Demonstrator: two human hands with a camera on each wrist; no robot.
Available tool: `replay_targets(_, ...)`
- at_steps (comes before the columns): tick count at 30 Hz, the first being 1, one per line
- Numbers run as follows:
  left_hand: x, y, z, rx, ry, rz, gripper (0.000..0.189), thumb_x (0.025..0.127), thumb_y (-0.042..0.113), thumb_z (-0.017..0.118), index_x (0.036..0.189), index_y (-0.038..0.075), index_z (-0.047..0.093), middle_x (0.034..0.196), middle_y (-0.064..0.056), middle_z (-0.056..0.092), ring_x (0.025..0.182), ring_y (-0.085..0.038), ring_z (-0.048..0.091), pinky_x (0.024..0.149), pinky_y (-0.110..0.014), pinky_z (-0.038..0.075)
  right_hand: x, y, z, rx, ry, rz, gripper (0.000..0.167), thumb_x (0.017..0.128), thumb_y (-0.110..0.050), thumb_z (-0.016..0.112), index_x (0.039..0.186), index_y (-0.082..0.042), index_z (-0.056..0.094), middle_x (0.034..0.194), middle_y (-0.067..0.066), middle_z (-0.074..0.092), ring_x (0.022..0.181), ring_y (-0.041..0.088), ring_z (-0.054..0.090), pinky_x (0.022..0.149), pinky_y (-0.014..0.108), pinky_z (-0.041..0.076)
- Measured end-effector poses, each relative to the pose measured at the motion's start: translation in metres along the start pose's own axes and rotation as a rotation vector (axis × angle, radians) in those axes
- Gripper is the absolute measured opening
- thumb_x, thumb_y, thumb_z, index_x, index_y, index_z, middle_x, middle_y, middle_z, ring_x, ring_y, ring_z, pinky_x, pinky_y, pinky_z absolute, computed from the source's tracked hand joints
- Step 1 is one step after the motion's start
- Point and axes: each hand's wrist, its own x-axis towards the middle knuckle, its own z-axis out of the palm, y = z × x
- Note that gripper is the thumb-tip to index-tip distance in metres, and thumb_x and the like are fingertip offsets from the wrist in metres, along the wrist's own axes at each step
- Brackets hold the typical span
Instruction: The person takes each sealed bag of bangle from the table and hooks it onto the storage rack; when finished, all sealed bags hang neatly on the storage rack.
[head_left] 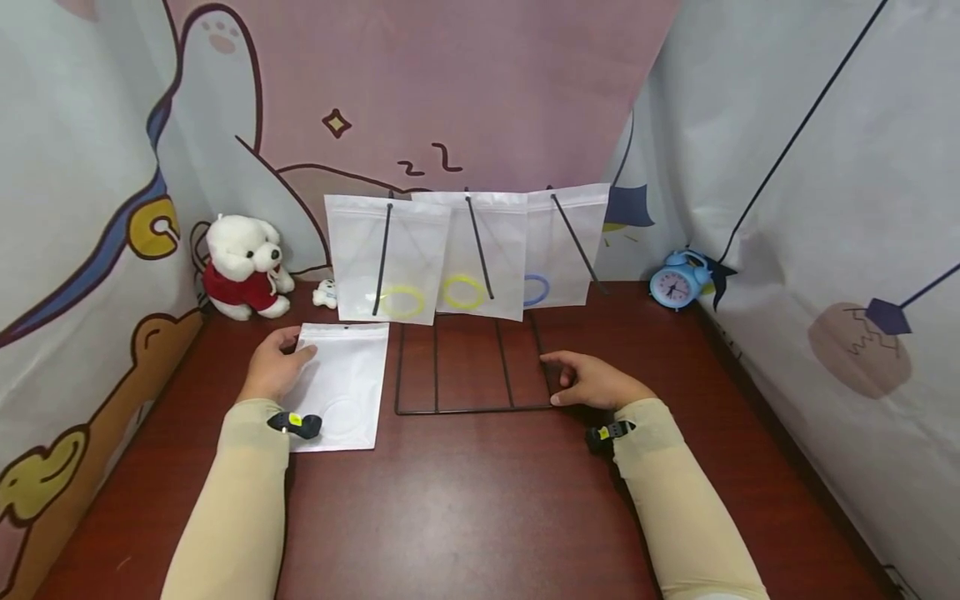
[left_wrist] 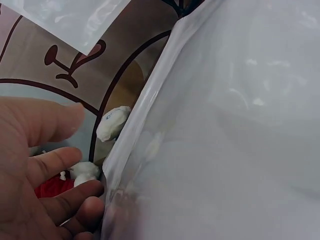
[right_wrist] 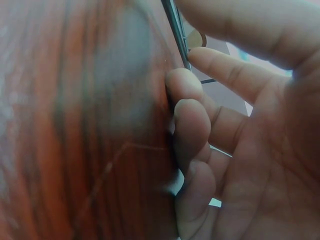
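Observation:
A white zip bag [head_left: 341,358] lies on the table with a faint round outline in its lower part. My left hand [head_left: 277,364] is at its upper left edge, fingers loosely bent. In the left wrist view the left hand's fingertips [left_wrist: 92,192] meet the bag's edge while the thumb stays apart from it. A black wire rack [head_left: 472,409] stands at the middle. My right hand [head_left: 596,381] touches its front right corner, thumb and index finger apart. In the right wrist view the other fingers [right_wrist: 192,125] rest curled against the table.
Three translucent bags hang on the rack's prongs: the left bag [head_left: 386,250] and middle bag [head_left: 480,242] show yellow rings, the right bag [head_left: 581,242] a blue ring. A white plush bear [head_left: 243,267], a small white figure [head_left: 325,293] and a blue alarm clock [head_left: 675,283] stand behind.

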Motion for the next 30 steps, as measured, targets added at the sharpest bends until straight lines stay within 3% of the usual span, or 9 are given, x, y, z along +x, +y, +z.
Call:
replay_targets(15, -0.001, 0.001, -0.001, 0.164, -0.115, -0.02, 0.082, 0.097, 0.024, 0.07, 0.164, 0.0, 0.03, 0.161, -0.036, 0.03, 0.147, -0.054, 0.033, 0.121, -0.068, 0.031, -0.001, 0.001, 0.0, -0.011, 0.007, -0.017, 0.076, 0.088, -0.018, 0.086, 0.155, -0.012, 0.05, 0.099, 0.008, 0.059, 0.09, 0.024, 0.054, 0.077, 0.037, 0.047)
replay_targets(22, -0.004, 0.005, 0.0, 0.267, -0.103, -0.091, 0.087, 0.094, 0.023, 0.073, 0.164, 0.0, 0.026, 0.155, -0.04, 0.03, 0.137, -0.056, 0.039, 0.113, -0.071, 0.039, 0.001, 0.002, -0.001, -0.01, 0.003, -0.03, 0.076, 0.089, -0.018, 0.086, 0.155, -0.011, 0.05, 0.098, 0.008, 0.059, 0.089, 0.023, 0.054, 0.077, 0.037, 0.047)
replay_targets(30, -0.009, 0.012, 0.002, 0.328, -0.082, -0.117, 0.086, 0.094, 0.023, 0.072, 0.164, 0.001, 0.028, 0.154, -0.04, 0.033, 0.135, -0.058, 0.04, 0.112, -0.072, 0.039, 0.001, 0.004, -0.001, -0.029, 0.0, -0.019, 0.076, 0.09, -0.02, 0.085, 0.157, -0.013, 0.049, 0.1, 0.008, 0.058, 0.089, 0.023, 0.053, 0.076, 0.037, 0.046)
